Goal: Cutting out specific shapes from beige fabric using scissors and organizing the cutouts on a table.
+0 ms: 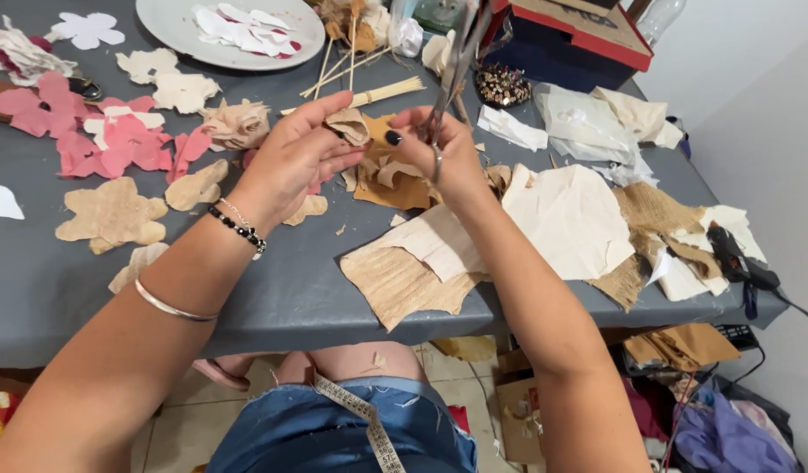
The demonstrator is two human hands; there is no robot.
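Draped over the lap, a tape measure (pixel 360 420) waits while the left hand (pixel 294 158) pinches a tan cloth scrap (pixel 349 125) up above the grey table (pixel 272 289), fingers closed on it, so the scissors (pixel 452 74) gripped in the right hand (pixel 443 153) can reach its edge.

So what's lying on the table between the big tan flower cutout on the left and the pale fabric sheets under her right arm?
Head view: mostly bare grey table; only a small tan petal scrap and tiny crumbs lie there, and the left hand's forearm crosses above it.
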